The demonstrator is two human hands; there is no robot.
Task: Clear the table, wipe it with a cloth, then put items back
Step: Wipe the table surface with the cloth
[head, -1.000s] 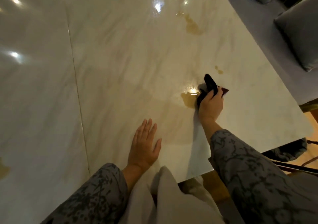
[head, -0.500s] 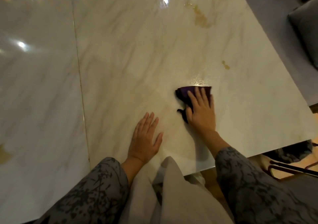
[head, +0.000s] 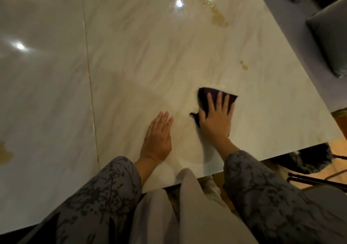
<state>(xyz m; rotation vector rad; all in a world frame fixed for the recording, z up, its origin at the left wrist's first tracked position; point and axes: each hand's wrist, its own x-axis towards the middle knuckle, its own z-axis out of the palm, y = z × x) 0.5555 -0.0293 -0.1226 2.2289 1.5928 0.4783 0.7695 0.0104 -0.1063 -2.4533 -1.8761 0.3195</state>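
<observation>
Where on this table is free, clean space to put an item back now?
Bare marble lies between the seam and the left hand, and beyond the cloth toward the far stain. Small spots mark the right side; another stain sits at the left edge. Both hands crowd the near edge, the right hand pressing the cloth.

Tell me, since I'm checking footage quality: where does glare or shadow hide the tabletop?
Head view: bright lamp reflections glare on the table at far centre and left; dim warm light; right hand pressing the cloth casts a shadow; edges bow from wide-angle distortion.
</observation>
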